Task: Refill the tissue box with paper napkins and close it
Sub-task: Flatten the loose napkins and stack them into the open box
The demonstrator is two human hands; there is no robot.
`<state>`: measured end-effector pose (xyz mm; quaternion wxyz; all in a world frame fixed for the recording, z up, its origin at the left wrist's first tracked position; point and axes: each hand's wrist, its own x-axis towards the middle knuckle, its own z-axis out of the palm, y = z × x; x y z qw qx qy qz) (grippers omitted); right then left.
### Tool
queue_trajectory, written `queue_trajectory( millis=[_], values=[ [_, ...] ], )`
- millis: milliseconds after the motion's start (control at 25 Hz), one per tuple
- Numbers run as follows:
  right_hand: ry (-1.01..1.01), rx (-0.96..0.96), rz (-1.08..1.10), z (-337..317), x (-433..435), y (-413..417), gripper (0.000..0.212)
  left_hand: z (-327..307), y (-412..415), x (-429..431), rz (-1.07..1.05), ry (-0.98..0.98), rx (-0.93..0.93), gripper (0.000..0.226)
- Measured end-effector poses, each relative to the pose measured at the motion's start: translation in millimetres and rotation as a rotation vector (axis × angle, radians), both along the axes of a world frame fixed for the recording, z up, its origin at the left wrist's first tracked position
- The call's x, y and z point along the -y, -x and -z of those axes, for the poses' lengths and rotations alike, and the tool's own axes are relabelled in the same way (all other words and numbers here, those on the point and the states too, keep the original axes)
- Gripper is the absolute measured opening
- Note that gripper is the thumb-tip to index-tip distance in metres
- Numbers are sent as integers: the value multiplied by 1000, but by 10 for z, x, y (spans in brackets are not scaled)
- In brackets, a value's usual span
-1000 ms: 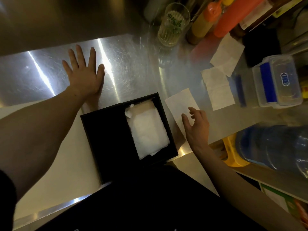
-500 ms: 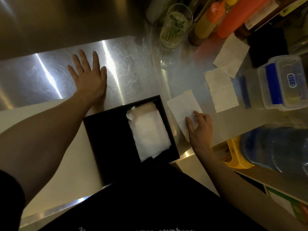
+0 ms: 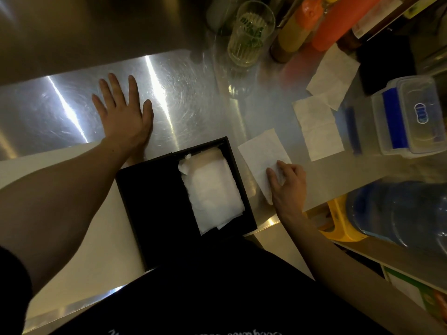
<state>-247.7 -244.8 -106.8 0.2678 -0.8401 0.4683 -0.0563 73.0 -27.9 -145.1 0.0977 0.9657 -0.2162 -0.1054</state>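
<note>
A black tissue box [image 3: 150,197] sits at the near edge of the steel counter with its right part uncovered, showing a stack of white napkins [image 3: 212,189] inside. Just right of the box lies a single white napkin [image 3: 260,151]. My right hand [image 3: 286,184] is on that napkin's near end, fingers curled and pinching the paper. My left hand [image 3: 123,117] lies flat on the counter behind the box's left corner, fingers spread. Two more napkins [image 3: 316,126] [image 3: 332,73] lie farther right.
A ribbed glass with green sprigs [image 3: 250,35] stands at the back, beside orange and yellow squeeze bottles [image 3: 300,27]. A clear plastic container with blue clips [image 3: 408,117] sits at the right. A large blue water bottle [image 3: 399,213] and a yellow stool [image 3: 338,221] are below the counter edge.
My right hand came down onto the near end of the napkin and its fingers curled into the paper. My left hand stayed flat on the counter.
</note>
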Motion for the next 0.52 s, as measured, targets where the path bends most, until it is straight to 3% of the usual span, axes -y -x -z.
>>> queue_trajectory(
  millis=[520],
  values=[
    [43,-13,-6,-3,24,-102,24,27,6,-17,-4,10,37,67]
  ],
)
